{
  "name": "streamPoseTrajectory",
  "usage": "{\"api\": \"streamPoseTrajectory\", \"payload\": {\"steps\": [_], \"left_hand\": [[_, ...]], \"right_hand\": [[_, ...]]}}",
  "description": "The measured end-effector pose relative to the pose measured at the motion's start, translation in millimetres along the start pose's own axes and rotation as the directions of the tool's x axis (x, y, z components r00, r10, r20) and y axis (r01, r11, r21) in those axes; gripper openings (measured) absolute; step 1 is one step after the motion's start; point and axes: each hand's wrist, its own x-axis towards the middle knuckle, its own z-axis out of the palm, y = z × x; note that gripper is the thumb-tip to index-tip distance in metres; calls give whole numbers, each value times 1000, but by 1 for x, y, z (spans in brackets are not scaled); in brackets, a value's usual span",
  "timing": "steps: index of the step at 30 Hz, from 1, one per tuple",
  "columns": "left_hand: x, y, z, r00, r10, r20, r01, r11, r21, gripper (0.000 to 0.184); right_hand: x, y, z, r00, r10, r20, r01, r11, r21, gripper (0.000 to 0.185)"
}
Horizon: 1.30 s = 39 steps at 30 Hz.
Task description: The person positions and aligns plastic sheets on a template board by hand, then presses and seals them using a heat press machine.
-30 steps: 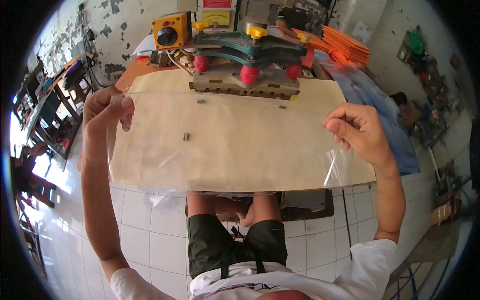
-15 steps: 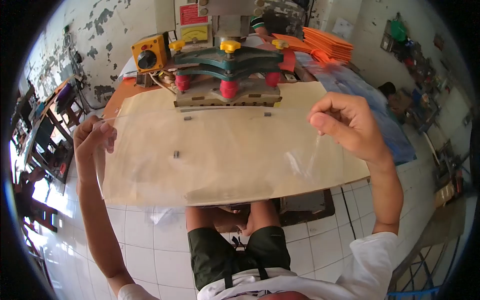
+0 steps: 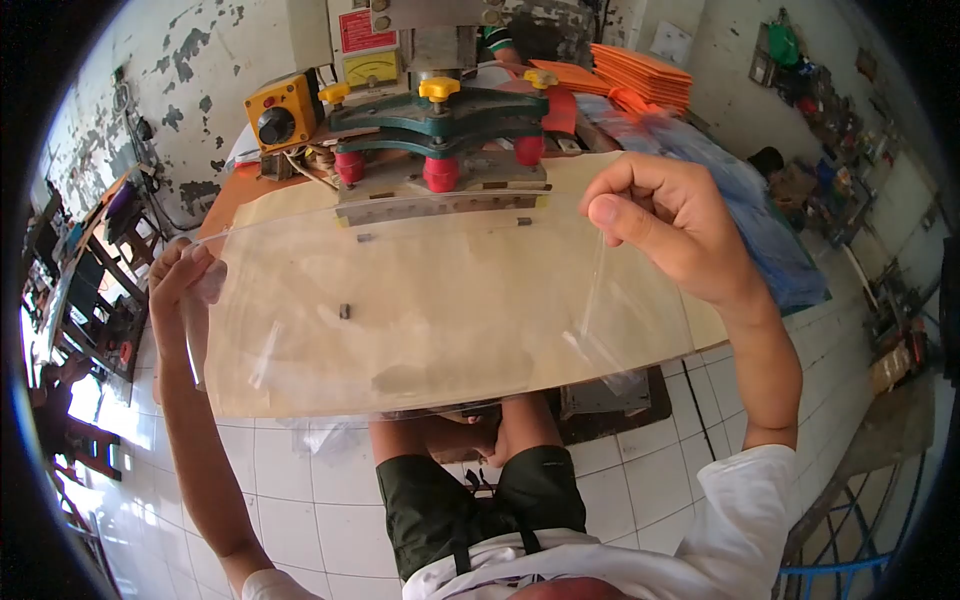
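Note:
A clear plastic sheet (image 3: 430, 300) is stretched between my two hands above a pale board (image 3: 480, 345). My left hand (image 3: 182, 272) pinches its left top corner, and my right hand (image 3: 660, 225) pinches the right top corner. The sheet's upper edge runs just in front of the press head (image 3: 440, 190), and its lower part hangs toward my lap. Small dark blocks show on the board: one left of centre (image 3: 345, 311), one near the press (image 3: 524, 221) and another (image 3: 364, 238) to its left.
The press has a green clamp bar (image 3: 440, 115) with yellow knobs and red cylinders. A yellow control box (image 3: 283, 112) stands at its left. Stacked orange sheets (image 3: 640, 78) and blue-tinted plastic (image 3: 760, 220) lie at the right. Part of another person's arm (image 3: 500, 48) shows behind the press.
My right hand has moved slightly left and up, still pinching the sheet. The sheet's upper edge now sits higher, over the base of the press head. The view has shifted a little.

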Motion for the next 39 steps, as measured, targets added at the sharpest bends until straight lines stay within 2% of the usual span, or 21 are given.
{"api": "streamPoseTrajectory", "payload": {"steps": [4,11,14,15,17,19,20,23,24,26,31,39], "left_hand": [[10,-11,-14,998,-3,63,-2,997,80,29],[5,-6,-5,994,-34,99,33,999,12,26],[7,-7,-6,990,-9,138,8,1000,8,22],[7,-5,-6,993,-3,117,1,1000,12,22],[-4,1,6,975,24,221,-50,992,112,20],[-16,12,22,965,-3,264,-52,978,202,21],[-26,21,36,967,-37,252,-46,947,318,26],[-32,28,52,898,-67,436,-71,953,293,23],[-35,32,57,880,-96,465,-69,943,326,21],[-39,38,64,868,-121,482,-68,932,356,19],[-42,45,74,829,-134,543,-58,945,321,13],[-38,42,79,846,-143,514,-82,918,389,12]], "right_hand": [[0,1,3,999,-24,-31,23,1000,-13,15],[-2,4,2,997,-24,-79,21,999,-41,16],[-6,7,-10,992,-6,-123,-18,981,-194,16],[-8,9,-17,994,-19,-105,-1,982,-190,16],[-10,15,-29,992,-5,-124,-20,980,-197,18],[-9,25,-45,993,-17,-114,-9,975,-223,20],[-8,30,-53,991,-29,-132,-6,965,-261,21],[-9,46,-78,991,-15,-129,-25,954,-299,23],[-10,51,-84,994,-26,-110,-8,955,-297,23],[-15,59,-94,984,89,-154,-123,966,-226,26],[-23,64,-106,984,88,-152,-117,974,-192,31],[-33,61,-114,983,101,-155,-123,982,-140,36]]}}
